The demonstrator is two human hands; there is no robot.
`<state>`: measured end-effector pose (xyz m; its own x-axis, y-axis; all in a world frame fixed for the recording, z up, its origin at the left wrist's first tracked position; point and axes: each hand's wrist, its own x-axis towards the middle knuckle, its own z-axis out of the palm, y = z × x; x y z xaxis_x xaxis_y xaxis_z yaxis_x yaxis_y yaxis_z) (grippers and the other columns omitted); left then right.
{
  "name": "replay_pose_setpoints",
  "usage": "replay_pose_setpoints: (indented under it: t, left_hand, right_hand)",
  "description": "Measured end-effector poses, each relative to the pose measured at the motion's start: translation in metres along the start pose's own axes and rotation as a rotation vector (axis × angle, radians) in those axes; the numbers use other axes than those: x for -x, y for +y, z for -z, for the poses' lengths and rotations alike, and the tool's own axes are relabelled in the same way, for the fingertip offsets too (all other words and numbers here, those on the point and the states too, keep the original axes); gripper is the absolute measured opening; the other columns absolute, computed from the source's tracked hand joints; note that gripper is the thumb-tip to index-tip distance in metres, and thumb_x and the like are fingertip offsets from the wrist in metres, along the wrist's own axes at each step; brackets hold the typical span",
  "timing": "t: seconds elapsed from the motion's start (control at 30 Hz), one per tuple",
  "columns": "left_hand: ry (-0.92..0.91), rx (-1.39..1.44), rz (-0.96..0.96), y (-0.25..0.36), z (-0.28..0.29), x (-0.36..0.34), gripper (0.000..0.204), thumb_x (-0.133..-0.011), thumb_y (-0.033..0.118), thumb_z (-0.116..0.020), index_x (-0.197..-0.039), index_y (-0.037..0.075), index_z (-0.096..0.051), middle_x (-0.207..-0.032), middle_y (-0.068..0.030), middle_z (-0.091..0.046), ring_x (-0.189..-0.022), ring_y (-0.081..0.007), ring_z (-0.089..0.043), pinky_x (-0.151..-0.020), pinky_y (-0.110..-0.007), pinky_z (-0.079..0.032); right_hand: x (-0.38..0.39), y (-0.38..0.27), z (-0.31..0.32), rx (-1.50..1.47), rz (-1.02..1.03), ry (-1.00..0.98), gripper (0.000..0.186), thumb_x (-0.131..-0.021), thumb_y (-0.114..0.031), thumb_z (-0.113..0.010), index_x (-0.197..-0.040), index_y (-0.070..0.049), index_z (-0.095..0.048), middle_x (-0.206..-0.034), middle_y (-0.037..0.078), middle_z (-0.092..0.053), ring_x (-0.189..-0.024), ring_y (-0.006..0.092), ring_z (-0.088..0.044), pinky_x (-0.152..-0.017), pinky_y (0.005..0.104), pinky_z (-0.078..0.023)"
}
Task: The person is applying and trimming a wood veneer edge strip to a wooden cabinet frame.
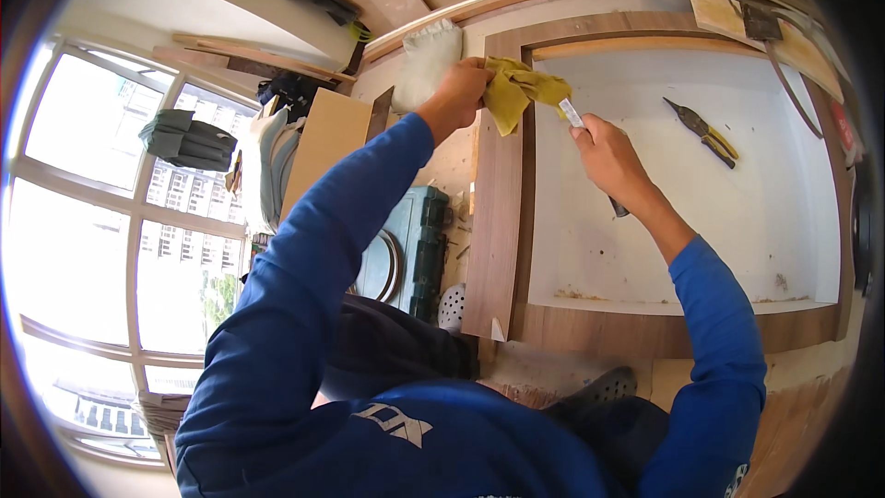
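Left of the wood-framed cabinet [498, 221], a green toolbox [426, 249] sits near a pale perforated shoe [452, 307]; a careless step could catch it. Left hand [458, 92]: fingers closed on a bunched mustard cloth [516, 92], held over the cabinet's far left part, loose folds hanging. Right hand [610, 159]: closed round a slim tool [572, 113], pale end at the cloth's right edge, touching or nearly so; cannot tell which, nor whether that end is sharp. If sharp, a slip through thin folds could nick the left fingers; a loose fold could also snag and twist the tool. Dropped, it could mark the white inner panel [636, 240]. Farther right, yellow-and-black snips [706, 132] lie on that panel, apart from both hands; a swept sleeve or trailing cloth could scrape them across it.
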<state>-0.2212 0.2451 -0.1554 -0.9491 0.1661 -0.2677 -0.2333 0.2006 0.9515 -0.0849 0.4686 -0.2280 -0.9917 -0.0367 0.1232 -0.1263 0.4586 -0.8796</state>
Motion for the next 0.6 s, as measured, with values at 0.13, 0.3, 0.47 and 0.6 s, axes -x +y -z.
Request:
replay_pose_setpoints:
  t: [0.13, 0.3, 0.47, 0.6]
  left_hand:
    - [0.178, -0.122, 0.021, -0.023, -0.003, -0.007, 0.015, -0.099, 0.009, -0.057, -0.11, 0.0, -0.064, -0.098, -0.0105, -0.069, -0.081, -0.0243, -0.071, -0.078, -0.039, -0.061]
    - [0.208, -0.134, 0.088, -0.034, -0.005, 0.0, 0.014, -0.1, 0.01, -0.057, -0.109, 0.0, -0.063, -0.1, -0.0104, -0.068, -0.085, -0.0241, -0.071, -0.076, -0.037, -0.061]
    - [0.222, -0.018, 0.062, -0.042, 0.009, -0.003, 0.018, -0.097, 0.008, -0.059, -0.112, -0.003, -0.062, -0.096, -0.0121, -0.069, -0.076, -0.0232, -0.071, -0.068, -0.036, -0.06]
    - [0.139, 0.018, 0.034, -0.048, 0.02, -0.004, 0.022, -0.097, 0.009, -0.062, -0.115, -0.003, -0.062, -0.091, -0.0103, -0.069, -0.07, -0.0199, -0.067, -0.066, -0.032, -0.058]
  right_hand:
    - [-0.014, 0.007, -0.01, -0.048, -0.108, -0.084, 0.026, -0.102, -0.019, -0.053, -0.089, 0.004, -0.055, -0.086, 0.026, -0.064, -0.082, 0.0452, -0.062, -0.073, 0.0509, -0.047]
    - [-0.041, 0.023, -0.027, -0.031, 0.013, -0.079, 0.021, -0.099, -0.016, -0.055, -0.094, 0.004, -0.06, -0.091, 0.028, -0.066, -0.09, 0.0482, -0.063, -0.079, 0.0556, -0.048]
    - [-0.074, 0.025, -0.061, 0.079, 0.064, -0.031, 0.02, -0.095, -0.013, -0.057, -0.094, 0.004, -0.065, -0.092, 0.029, -0.068, -0.091, 0.0479, -0.065, -0.08, 0.0549, -0.051]
    - [-0.094, 0.027, -0.076, 0.278, 0.116, 0.05, 0.015, -0.093, -0.008, -0.056, -0.092, 0.001, -0.068, -0.09, 0.027, -0.07, -0.088, 0.0444, -0.068, -0.075, 0.0554, -0.052]
